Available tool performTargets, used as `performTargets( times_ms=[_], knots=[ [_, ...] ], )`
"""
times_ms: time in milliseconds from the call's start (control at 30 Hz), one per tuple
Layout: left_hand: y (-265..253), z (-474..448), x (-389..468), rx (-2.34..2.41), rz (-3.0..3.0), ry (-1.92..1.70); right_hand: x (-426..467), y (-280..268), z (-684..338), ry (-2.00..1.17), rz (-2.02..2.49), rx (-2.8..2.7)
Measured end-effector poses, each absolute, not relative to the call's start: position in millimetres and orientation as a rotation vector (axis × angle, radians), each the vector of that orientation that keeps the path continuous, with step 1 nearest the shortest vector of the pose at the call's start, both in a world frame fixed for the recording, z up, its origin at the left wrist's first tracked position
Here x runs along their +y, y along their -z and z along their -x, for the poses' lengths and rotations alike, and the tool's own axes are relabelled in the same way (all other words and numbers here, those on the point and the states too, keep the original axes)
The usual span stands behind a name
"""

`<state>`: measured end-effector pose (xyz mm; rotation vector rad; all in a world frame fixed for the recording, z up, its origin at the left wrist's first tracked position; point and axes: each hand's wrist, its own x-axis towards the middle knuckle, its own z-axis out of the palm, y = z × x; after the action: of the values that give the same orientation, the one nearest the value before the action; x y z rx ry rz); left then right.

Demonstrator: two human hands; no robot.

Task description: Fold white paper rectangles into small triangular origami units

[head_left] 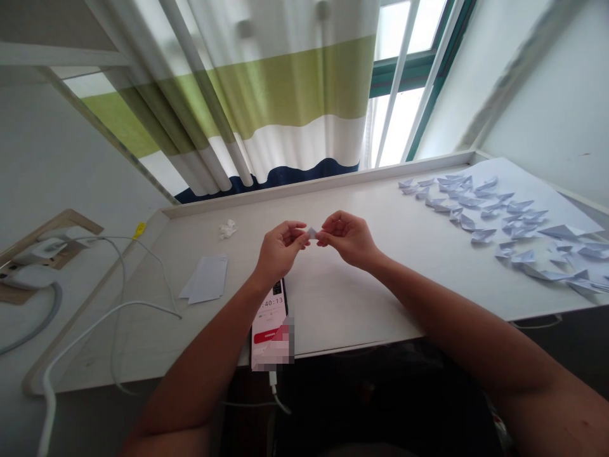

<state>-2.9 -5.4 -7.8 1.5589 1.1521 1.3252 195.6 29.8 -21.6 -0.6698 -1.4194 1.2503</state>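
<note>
left hand (281, 250): curled, pinching paper (312, 233) | right hand (349, 238): curled, pinching opposite side | paper: between hands, left's 3 o'clock, right's 9 o'clock

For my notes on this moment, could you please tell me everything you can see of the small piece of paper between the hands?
The small piece of paper is white, looks folded, and comes to a point at the top. The left hand and right hand pinch it from either side, hiding its side edges. It appears held above the white desk. Its finer creases are too small to tell.
</note>
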Motion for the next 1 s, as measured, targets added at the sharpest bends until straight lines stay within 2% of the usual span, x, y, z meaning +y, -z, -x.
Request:
performTargets(
  times_ms=[167,567,800,1000],
  knots=[
    [13.1,6.8,-2.7,1.192,-1.597,-1.129,31.5,19.7,-199.1,-1.243,0.744,-1.45],
    [7.3,6.9,-6.5,1.124,-1.6,-1.086,32.1,24.1,-202.1,-1.177,0.798,-1.697],
    [4.1,6.8,-7.8,1.117,-1.667,-0.989,30.8,19.7,-203.3,-1.298,0.745,-1.633],
    [3.8,4.7,-5.3,1.01,-1.51,-1.124,31.5,18.7,-201.6,-1.516,0.664,-1.367]
  ],
)
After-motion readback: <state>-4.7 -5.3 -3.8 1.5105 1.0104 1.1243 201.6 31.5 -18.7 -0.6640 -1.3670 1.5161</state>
